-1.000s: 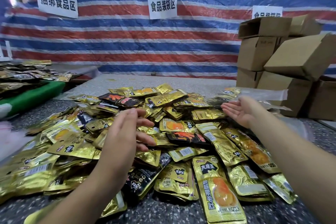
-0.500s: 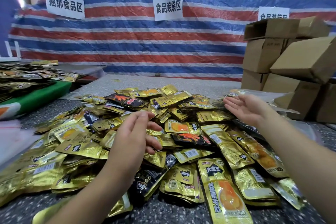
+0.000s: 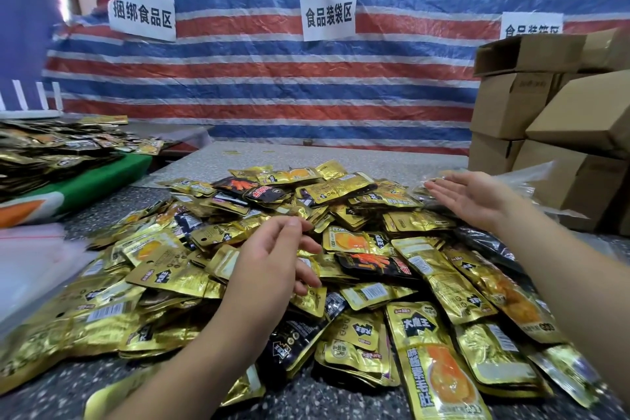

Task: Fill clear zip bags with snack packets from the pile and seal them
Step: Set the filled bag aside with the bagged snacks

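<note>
Hovering over pile of snack packets (image 3: 361, 259): left hand (image 3: 272, 259), fingers loosely spread, gripping nothing. Right hand (image 3: 474, 194) palm-up, fingers straight, empty, at pile's far right edge. Clear zip bags (image 3: 531, 181) just beyond right hand, against cardboard boxes (image 3: 552, 133). Pile spreads beneath and between both hands.

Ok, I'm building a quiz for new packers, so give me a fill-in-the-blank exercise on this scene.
1. Both hands hover above the pile of snack packets, holding ____.
2. The right hand has its palm turned ____.
3. The cardboard boxes are stacked on the ____ side of the table.
4. Most packets are ____ in colour.

Missing words: nothing; up; right; gold
</note>
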